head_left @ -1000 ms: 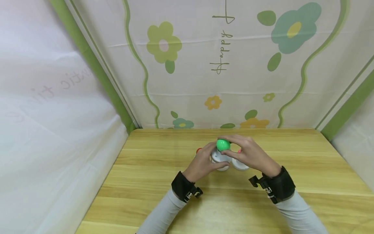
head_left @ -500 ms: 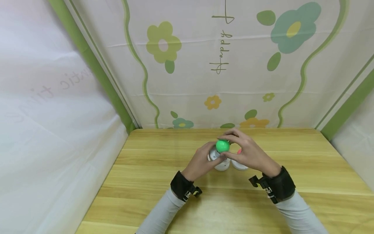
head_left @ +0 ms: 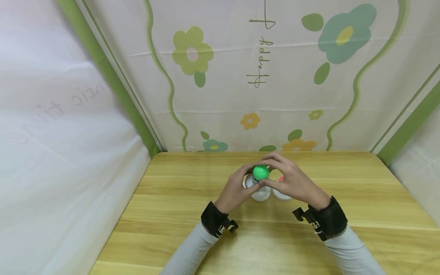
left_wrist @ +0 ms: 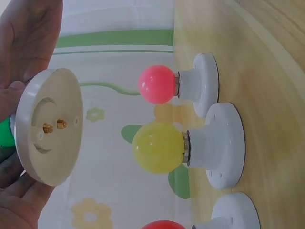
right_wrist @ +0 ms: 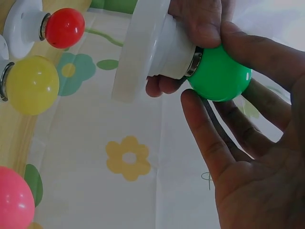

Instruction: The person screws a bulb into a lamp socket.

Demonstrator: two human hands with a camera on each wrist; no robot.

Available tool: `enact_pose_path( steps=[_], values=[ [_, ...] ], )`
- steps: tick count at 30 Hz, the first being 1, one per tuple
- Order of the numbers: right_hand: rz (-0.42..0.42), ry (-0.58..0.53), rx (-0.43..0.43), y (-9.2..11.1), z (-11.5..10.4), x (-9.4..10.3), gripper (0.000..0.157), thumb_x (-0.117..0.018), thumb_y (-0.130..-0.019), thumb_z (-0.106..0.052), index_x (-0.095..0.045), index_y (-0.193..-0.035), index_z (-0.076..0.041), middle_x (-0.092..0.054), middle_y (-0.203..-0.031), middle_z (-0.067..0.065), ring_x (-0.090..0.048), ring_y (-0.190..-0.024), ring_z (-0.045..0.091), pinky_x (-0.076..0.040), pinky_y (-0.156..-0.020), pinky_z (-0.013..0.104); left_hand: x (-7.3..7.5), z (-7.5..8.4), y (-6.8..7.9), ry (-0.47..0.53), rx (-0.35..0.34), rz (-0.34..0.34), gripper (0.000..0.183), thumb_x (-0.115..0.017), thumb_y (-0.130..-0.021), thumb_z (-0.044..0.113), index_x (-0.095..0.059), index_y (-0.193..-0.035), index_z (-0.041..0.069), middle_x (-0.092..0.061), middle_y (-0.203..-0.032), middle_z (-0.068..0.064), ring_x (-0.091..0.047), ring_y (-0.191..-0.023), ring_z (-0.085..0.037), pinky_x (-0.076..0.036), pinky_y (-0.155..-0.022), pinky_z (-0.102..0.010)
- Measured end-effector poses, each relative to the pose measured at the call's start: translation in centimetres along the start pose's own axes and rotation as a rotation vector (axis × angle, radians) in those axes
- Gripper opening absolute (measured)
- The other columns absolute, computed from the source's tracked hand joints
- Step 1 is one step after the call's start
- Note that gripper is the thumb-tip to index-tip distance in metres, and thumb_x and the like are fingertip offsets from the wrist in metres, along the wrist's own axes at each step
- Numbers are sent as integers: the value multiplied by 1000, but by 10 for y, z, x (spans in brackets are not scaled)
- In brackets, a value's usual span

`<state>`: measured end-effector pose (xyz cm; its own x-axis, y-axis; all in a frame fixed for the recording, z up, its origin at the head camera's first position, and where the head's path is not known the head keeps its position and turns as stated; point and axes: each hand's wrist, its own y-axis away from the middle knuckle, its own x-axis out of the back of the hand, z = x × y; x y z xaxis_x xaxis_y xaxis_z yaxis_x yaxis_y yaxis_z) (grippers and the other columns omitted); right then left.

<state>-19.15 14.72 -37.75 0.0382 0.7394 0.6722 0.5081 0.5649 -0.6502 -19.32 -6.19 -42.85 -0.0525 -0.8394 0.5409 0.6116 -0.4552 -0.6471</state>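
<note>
My left hand (head_left: 237, 189) grips a round white lamp holder (left_wrist: 59, 152) above the table. The holder is tilted, so its hollow underside with two brass terminals faces the left wrist camera. A green bulb (right_wrist: 220, 76) sits in its socket, the metal collar still showing at the rim. My right hand (head_left: 290, 179) holds the green bulb between thumb and fingers. Below stand white lamp holders with a yellow bulb (left_wrist: 158, 148), a pink bulb (left_wrist: 157, 84) and a red bulb (right_wrist: 65, 27). In the head view, my hands hide much of these.
The standing lamp holders are close together on the wooden table (head_left: 192, 229), just under my hands. Behind the table's far edge hangs a white curtain (head_left: 220, 95) with printed flowers. Another white sheet (head_left: 68, 133) hangs at the left.
My left thumb has closed in on the lamp holder, which is tilted differently. The green bulb has shifted slightly left and down. My right fingers have changed their hold, arching higher around the bulb.
</note>
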Motion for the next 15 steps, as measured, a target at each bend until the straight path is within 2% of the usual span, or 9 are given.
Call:
enact_pose_path(
  steps=[9,15],
  values=[
    [-15,3,4,-1,-2,0,46,-81,-76,-13,-64,-118,-8,-57,-122,8,-57,-107,19,-55,-84,42,2,0,-1,-12,-13,30,52,-72,-88,21,-50,-134,8,-58,-124,-3,-55,-109,-8,-49,-91,-21],
    [-9,0,23,-2,-4,0,51,-82,-74,-12,-63,-121,-6,-57,-123,11,-59,-105,20,-56,-80,40,3,-2,0,-22,-16,40,54,-72,-87,23,-50,-134,9,-59,-123,-3,-56,-108,-7,-50,-91,-21]
  ],
)
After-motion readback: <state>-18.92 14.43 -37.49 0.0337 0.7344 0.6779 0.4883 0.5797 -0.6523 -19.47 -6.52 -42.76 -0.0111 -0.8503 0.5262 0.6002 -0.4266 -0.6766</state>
